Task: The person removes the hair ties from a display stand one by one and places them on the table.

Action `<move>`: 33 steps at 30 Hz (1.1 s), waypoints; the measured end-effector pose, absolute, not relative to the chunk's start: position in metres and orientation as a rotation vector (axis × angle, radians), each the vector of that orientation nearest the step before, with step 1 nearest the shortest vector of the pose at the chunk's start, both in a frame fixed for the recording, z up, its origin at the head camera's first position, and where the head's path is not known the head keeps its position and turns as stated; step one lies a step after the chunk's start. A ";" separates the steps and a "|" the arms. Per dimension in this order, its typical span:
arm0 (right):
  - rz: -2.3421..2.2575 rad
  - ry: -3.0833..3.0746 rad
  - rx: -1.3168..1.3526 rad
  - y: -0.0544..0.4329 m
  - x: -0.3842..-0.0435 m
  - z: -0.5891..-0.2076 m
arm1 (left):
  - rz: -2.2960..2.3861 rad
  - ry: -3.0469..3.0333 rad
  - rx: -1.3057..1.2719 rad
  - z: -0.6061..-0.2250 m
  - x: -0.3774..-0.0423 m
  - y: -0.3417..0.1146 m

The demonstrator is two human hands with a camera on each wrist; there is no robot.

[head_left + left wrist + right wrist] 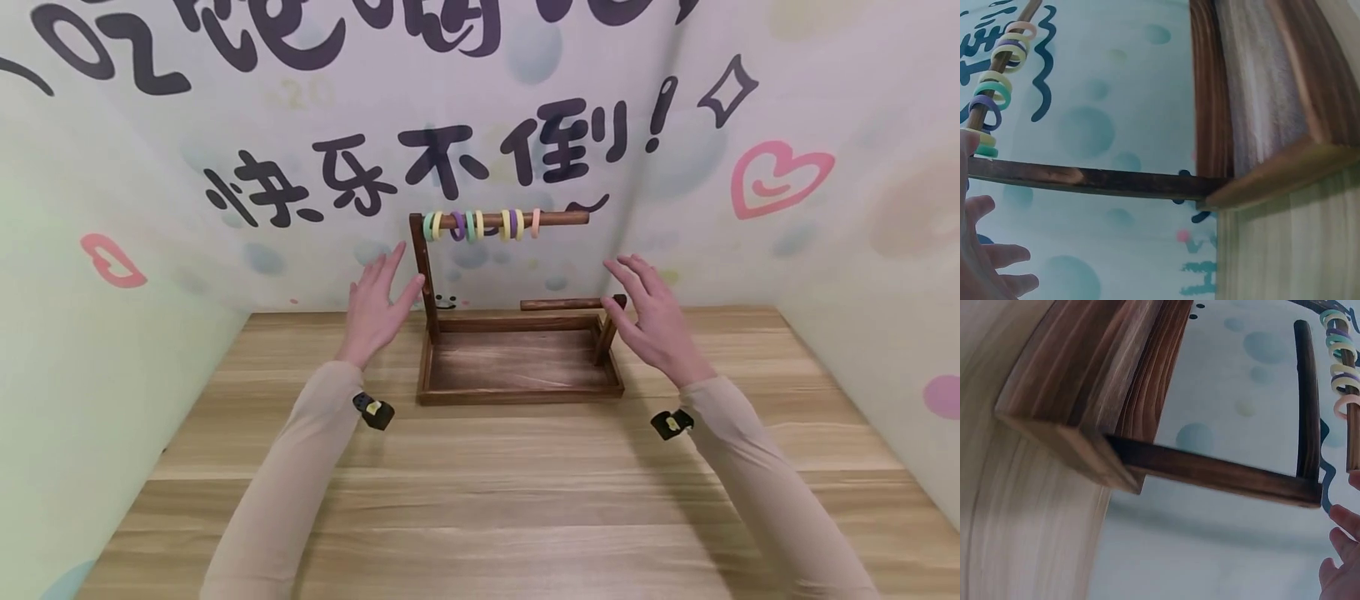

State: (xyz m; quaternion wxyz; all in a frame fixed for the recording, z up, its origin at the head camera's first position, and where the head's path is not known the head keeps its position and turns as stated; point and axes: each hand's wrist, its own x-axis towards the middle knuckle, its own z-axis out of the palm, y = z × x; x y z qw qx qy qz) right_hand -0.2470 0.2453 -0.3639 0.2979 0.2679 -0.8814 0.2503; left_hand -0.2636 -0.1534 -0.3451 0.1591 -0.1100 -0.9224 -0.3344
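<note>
A dark wooden rack with a shallow tray base (517,397) stands on the table. Its tall left post (424,279) carries an upper bar (564,218); its short right post (606,340) carries a lower bar (558,305). Several teal, yellow, purple and pink rings (470,226) hang along the upper bar, most toward the post end. My left hand (377,308) is beside the tall post, fingers spread and the thumb overlapping it in the head view. Beside the short post is my right hand (652,317), fingers extended and holding nothing. No ring is on the lower bar.
The wood-grain table (487,492) runs back to a printed backdrop (315,100) with large dark lettering. Side panels (97,350) close in at left and right. A small black camera sits at the left wrist (375,412) and another at the right wrist (672,423).
</note>
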 end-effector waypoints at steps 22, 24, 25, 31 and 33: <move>0.749 -2.071 0.828 0.190 -0.277 -0.330 | -1.449 -2.306 -0.332 -0.317 -0.294 -0.130; 0.749 -2.057 0.842 0.187 -0.281 -0.327 | -1.502 -2.269 -0.344 -0.316 -0.295 -0.129; 0.752 -2.052 0.846 0.185 -0.282 -0.325 | -1.528 -2.248 -0.356 -0.316 -0.296 -0.128; 0.774 -2.061 0.829 0.177 -0.290 -0.317 | -1.602 -2.161 -0.436 -0.315 -0.298 -0.126; 0.780 -2.065 0.823 0.174 -0.292 -0.314 | -1.609 -2.147 -0.455 -0.316 -0.299 -0.125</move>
